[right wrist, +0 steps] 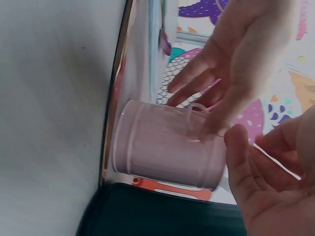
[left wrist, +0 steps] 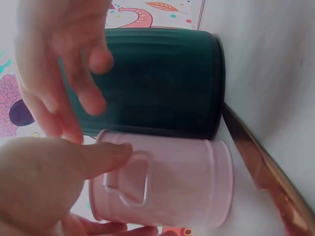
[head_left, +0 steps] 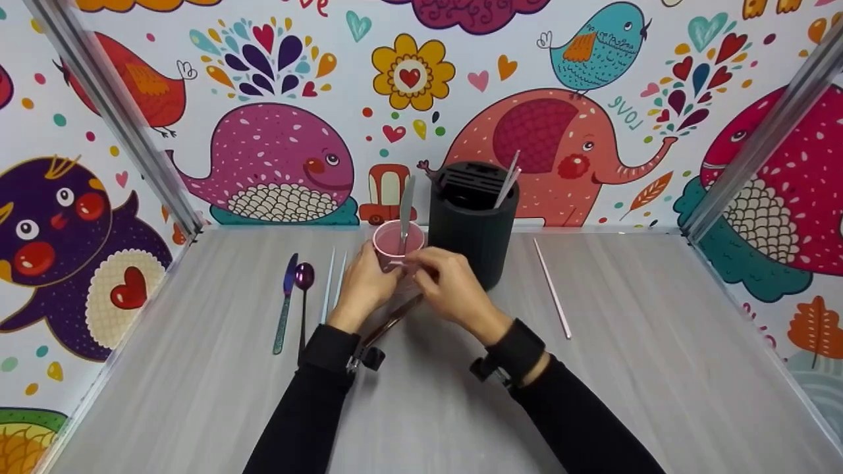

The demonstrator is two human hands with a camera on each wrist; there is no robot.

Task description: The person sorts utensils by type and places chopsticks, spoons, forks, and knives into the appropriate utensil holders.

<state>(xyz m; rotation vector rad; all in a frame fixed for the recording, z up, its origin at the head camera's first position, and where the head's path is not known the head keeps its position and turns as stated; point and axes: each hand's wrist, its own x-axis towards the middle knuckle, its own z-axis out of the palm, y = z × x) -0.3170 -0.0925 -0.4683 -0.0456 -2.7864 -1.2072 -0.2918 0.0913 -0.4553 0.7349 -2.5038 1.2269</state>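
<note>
A pink cup (head_left: 388,238) with a small wire handle (left wrist: 146,182) on its side stands near the back wall. One upright silver knife (head_left: 406,204) rises from inside it. My left hand (head_left: 369,282) grips the cup, its thumb (left wrist: 110,155) along the side by the handle and fingers around the far side. Close by the rim is my right hand (head_left: 454,283), loosely bent, with nothing seen between its fingers (right wrist: 238,152). A dark green utensil holder (head_left: 469,243) stands right beside the cup, with thin pale sticks (head_left: 507,184) leaning out of its slotted top.
On the table in front lies a copper-coloured utensil (head_left: 395,319), its end by the holder's base. To the left are a blue-green knife (head_left: 284,306), a purple spoon (head_left: 304,276) and light blue sticks (head_left: 327,286). One pink stick (head_left: 552,289) lies right. Patterned walls (head_left: 316,59) enclose the table.
</note>
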